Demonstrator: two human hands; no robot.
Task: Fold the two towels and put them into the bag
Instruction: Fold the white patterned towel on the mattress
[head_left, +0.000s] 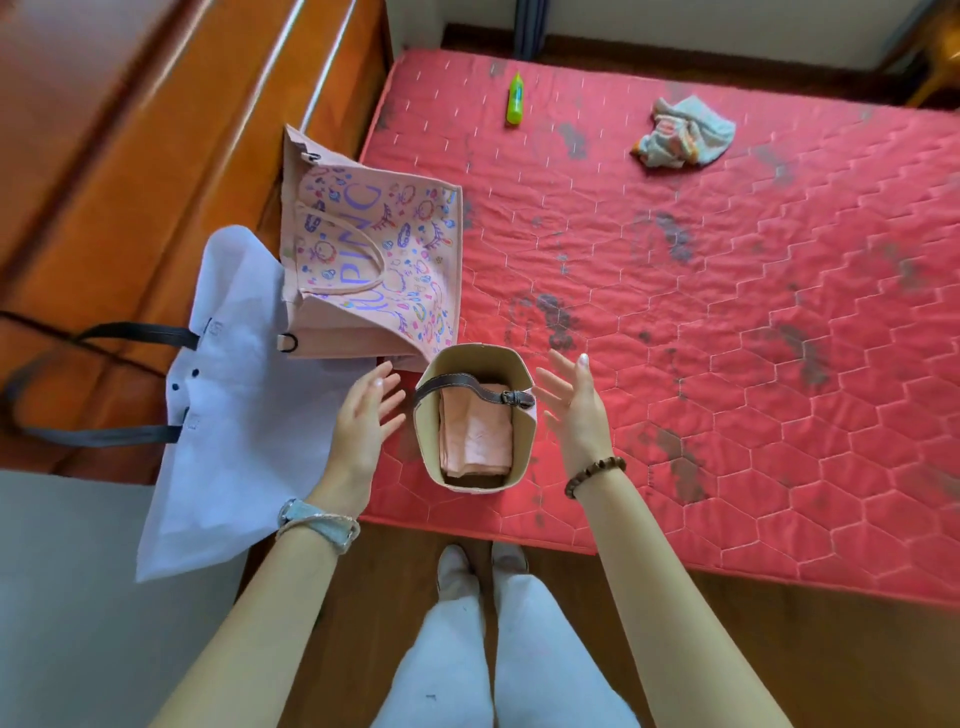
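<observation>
A small beige bucket bag (523, 446) stands upright near the front edge of the red mattress, a dark leather strap (470, 388) lying across its mouth. Inside it sits a folded pink towel (475, 435). My left hand (366, 415) hovers just left of the bag, fingers spread, holding nothing. My right hand (574, 402) hovers just right of it, also spread and empty. Neither hand touches the bag. A second towel (683, 132), pale blue with orange stripes, lies crumpled far back on the mattress.
The red quilted mattress (727, 312) fills the right side. A pink printed tote (371, 260) and a white bag with black handles (239, 405) lie at its left corner. A green bottle (515, 98) lies at the back. A wooden bed frame (156, 182) runs along the left.
</observation>
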